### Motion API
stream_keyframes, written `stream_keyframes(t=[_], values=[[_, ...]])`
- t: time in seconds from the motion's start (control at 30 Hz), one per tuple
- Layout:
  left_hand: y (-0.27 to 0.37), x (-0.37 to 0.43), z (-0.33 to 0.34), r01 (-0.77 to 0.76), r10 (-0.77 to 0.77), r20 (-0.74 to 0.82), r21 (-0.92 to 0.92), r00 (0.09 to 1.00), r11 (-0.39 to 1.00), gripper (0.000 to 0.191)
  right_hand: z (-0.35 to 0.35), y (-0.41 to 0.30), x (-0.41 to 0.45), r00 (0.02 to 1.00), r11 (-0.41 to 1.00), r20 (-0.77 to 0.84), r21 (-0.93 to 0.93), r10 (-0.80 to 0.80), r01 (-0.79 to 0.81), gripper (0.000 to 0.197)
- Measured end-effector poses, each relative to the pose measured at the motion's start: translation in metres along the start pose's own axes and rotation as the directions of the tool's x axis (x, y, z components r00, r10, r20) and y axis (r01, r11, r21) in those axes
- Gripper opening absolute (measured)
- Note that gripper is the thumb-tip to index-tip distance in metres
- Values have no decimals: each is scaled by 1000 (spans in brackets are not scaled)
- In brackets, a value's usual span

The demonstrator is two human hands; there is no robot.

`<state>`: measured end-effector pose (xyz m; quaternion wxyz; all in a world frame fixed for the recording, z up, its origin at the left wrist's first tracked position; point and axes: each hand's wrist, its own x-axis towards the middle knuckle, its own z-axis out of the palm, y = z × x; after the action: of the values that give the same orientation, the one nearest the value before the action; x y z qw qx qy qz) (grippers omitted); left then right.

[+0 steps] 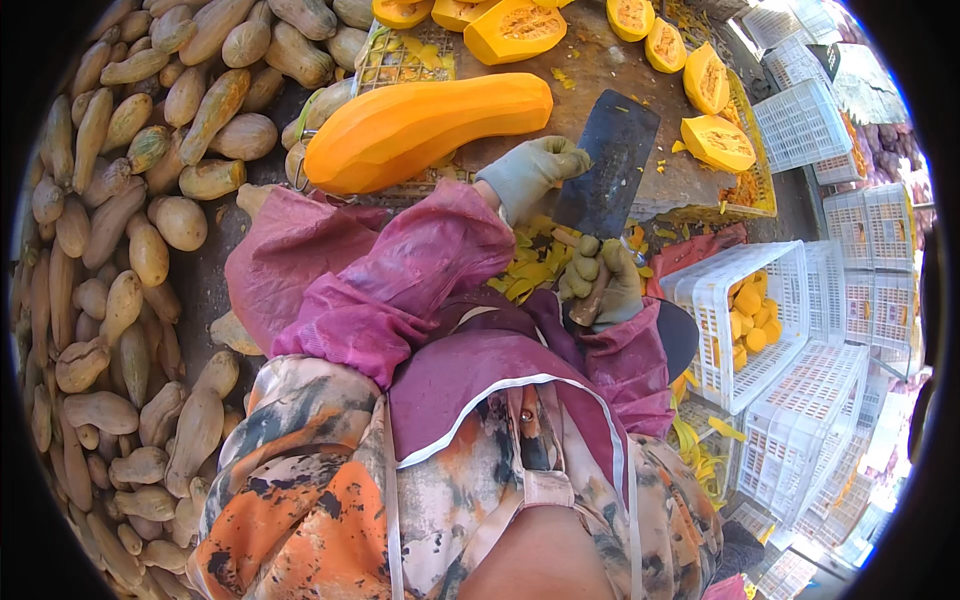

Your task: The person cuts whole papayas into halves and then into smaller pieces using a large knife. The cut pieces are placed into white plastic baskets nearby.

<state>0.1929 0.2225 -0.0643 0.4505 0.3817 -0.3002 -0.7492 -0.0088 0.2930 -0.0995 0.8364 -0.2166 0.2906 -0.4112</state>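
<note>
My right hand (604, 277), in a dirty knit glove, grips the wooden handle of a wide dark cleaver (609, 161); the blade points away from me beside the wooden board (480, 142). In a pale glove, my left hand (536, 172) has its fingers curled at the blade's left edge; whether they pinch anything is unclear. A whole peeled orange squash (427, 127) lies across the board and a yellow crate, just beyond my left forearm. Cut squash halves with seeds showing, such as one half (718, 142), stand along the board's far and right edges.
Unpeeled tan squashes (120, 225) are heaped across the left side. Yellow peelings (532, 259) lie below the board in front of me. At right stand white plastic crates (802, 420), one crate (727, 262) holding orange squash pieces (750, 315). A yellow crate (765, 180) borders the board.
</note>
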Motion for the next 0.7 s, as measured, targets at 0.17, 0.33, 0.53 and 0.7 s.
stream_keyframes(t=[0.17, 0.33, 0.53, 0.7], values=[[36, -8, -32, 45, 353, -101, 985, 930, 164, 41, 0, -20, 8, 961, 935, -146, -306, -234, 181, 28], [94, 15, -79, 329, 383, -192, 883, 904, -334, 65, 22, -30, 12, 911, 817, -254, -561, -324, 134, 26], [86, 13, -79, 241, 245, -146, 875, 958, -420, 69, 47, -15, 45, 894, 479, -251, -876, -370, -47, 32], [86, 7, -72, 226, 227, -141, 884, 964, -410, 65, 68, 0, 66, 871, 186, -288, -955, -398, -231, 37]])
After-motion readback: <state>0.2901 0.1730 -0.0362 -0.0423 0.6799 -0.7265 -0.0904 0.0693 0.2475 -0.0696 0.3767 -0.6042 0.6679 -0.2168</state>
